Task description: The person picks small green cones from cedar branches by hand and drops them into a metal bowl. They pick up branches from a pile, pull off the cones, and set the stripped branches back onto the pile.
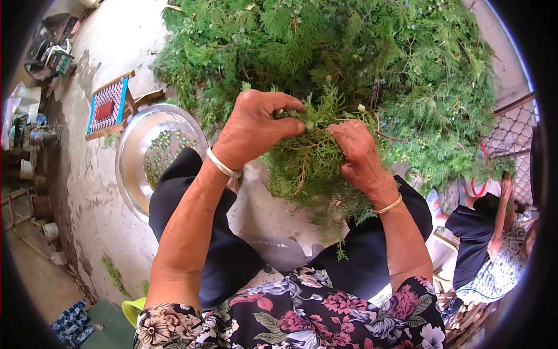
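Right hand [360,157] clenched on the cypress sprig [308,168] at frame centre, left hand [250,131] pinching a green cone [310,124]: better twisted off gently, I'd say, steel basin [131,174] at left.

Basin: shiny metal basin [125,174] left of centre, small green bits [160,152] scattered in its bottom.
Stool: just above it, 1 low woven stool [109,106], blue and white with a red patch.
Greenery: a huge green heap [360,46] fills the top.
Right edge: 1 other person [474,232] in dark clothes, with a wire fence [511,131] above.
Floor: worn concrete floor [99,221] on the left.
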{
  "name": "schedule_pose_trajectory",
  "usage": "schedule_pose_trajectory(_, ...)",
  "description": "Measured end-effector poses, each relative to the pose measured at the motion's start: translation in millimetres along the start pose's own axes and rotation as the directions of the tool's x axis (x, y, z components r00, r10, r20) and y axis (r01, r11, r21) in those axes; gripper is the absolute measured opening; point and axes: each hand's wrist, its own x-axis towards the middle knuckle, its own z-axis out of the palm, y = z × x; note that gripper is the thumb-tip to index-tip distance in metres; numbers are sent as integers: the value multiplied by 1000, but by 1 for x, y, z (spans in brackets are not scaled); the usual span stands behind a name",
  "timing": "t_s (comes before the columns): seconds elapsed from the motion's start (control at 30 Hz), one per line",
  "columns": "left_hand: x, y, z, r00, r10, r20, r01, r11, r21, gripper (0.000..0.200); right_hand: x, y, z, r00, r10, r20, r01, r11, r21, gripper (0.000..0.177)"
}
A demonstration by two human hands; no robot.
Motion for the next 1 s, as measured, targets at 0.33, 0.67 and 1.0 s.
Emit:
schedule_pose_trajectory(0.33,1,-24,-69,946,-301,122,160,106,-981,24,-11,16,0,996,26,-87,-22,999,41,49)
schedule_pose_trajectory(0.67,-8,-1,-20,850,-510,129,429,529,-732,15,-7,12,1,998,22,-61,-23,1000,-2,52)
schedule_pose_trajectory(1.0,-6,-3,0,973,-222,68,209,966,154,23,-2,6,-1,1000,-23,9,23,1000,-2,52)
